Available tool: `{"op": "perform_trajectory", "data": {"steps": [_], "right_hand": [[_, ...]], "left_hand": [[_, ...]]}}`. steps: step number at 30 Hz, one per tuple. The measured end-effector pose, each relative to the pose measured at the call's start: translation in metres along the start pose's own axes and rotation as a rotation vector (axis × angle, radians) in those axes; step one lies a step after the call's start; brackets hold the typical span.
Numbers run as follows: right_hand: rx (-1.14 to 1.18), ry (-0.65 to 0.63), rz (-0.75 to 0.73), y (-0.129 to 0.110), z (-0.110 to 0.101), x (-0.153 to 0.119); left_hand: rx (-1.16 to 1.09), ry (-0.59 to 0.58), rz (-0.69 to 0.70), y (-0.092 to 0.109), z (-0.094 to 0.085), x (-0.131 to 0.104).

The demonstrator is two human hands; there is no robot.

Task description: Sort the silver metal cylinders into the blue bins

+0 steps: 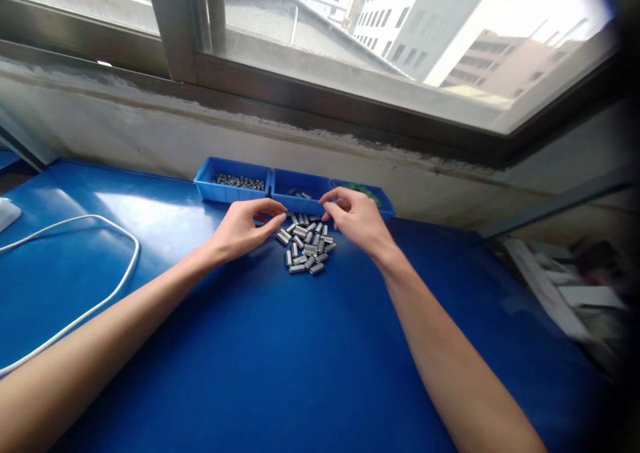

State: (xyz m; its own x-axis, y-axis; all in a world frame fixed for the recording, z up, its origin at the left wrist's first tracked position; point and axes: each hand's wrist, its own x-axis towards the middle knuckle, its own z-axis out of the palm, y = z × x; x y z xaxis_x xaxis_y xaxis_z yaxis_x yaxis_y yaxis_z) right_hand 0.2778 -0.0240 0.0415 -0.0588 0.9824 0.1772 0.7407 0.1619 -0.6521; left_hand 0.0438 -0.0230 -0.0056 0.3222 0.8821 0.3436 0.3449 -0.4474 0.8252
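Observation:
A loose pile of short grey metal hex spacers [309, 246] lies on the blue tabletop, in front of a row of bins. At the pile's left edge is my left hand [250, 228], its fingers bent and its thumb apart from the index finger; I see nothing between them. My right hand [357, 218] curves over the pile's right side, close to the bins, with a gap between thumb and index fingertip. The middle blue bin [295, 204] holds a few similar metal pieces. Part of the right-hand bin is hidden behind my right hand.
A left blue bin [233, 193] contains many small metal parts. Green material [363, 190] lies in the right bin. A white cable [117, 286] loops across the table's left side. Behind the bins rise a wall [145, 130] and a window; blurred items [575, 286] stand off the right edge.

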Motion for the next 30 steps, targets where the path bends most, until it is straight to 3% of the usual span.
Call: {"op": "perform_trajectory", "data": {"steps": [4, 7, 9, 13, 17, 25, 30], "right_hand": [[-0.424, -0.291, 0.109, 0.000, -0.043, 0.000], [-0.441, -0.570, 0.170, 0.004, -0.046, -0.005], [-0.409, -0.640, 0.154, 0.005, -0.036, -0.005], [-0.355, -0.558, 0.068, 0.005, -0.013, -0.002], [-0.306, -0.484, -0.075, 0.005, -0.002, -0.001], [-0.224, -0.450, -0.295, 0.013, 0.001, 0.000], [-0.092, -0.510, -0.298, 0.019, -0.011, 0.002]], "left_hand": [[0.299, -0.154, 0.209, 0.004, 0.012, -0.009], [0.472, -0.230, 0.221, 0.009, 0.022, -0.015], [0.543, -0.257, 0.212, 0.012, 0.029, -0.019], [0.612, -0.276, 0.230, 0.010, 0.037, -0.021], [0.636, -0.262, 0.285, 0.003, 0.034, -0.018], [0.574, -0.216, 0.305, -0.005, 0.030, -0.016], [0.559, -0.194, 0.277, -0.006, 0.032, -0.015]]}}
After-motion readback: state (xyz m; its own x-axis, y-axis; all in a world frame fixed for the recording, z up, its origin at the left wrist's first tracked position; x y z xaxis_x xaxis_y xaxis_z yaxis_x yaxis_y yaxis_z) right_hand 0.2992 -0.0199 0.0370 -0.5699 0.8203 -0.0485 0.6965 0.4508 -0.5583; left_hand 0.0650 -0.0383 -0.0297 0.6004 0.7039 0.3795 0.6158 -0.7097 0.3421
